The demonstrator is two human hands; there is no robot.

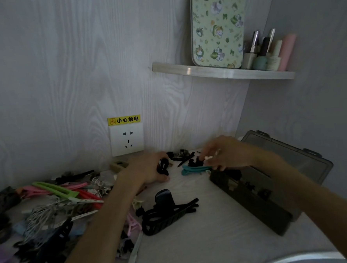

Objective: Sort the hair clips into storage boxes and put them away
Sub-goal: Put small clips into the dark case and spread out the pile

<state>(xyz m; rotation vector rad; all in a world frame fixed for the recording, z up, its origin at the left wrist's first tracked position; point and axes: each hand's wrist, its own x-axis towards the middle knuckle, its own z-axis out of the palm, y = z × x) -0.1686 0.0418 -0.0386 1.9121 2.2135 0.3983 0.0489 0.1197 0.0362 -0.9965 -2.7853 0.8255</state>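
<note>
1. Left hand (148, 169), near the back edge of the surface (205, 241), curls its fingers round a small black clip (164, 166); the hold is a closed grasp on that clip.
2. Right hand (224, 154), also near the back edge and just left of the storage box (254, 199), pinches a small white clip (208, 158) between thumb and fingertips, directly above a teal clip (195, 168) lying on the surface.
3. Judged step: picking out small clips for the box. Done well, each hand lifts one clip clear of its neighbours before carrying it to the box, and like goes with like in one compartment; which compartment suits is not discernible, the interior being dark.
4. Storage box: one, dark, lid (292, 154) open and leaning back at the right edge of the surface.
5. Unsorted pile (57, 201): along the left edge; too tangled for an exact count, certainly more than ten clips.
6. Large black claw clip (165, 213): one, mid-surface, lying with black slide clips.
7. Small dark clips (180, 155) at the back edge: several, number indistinct.
</note>
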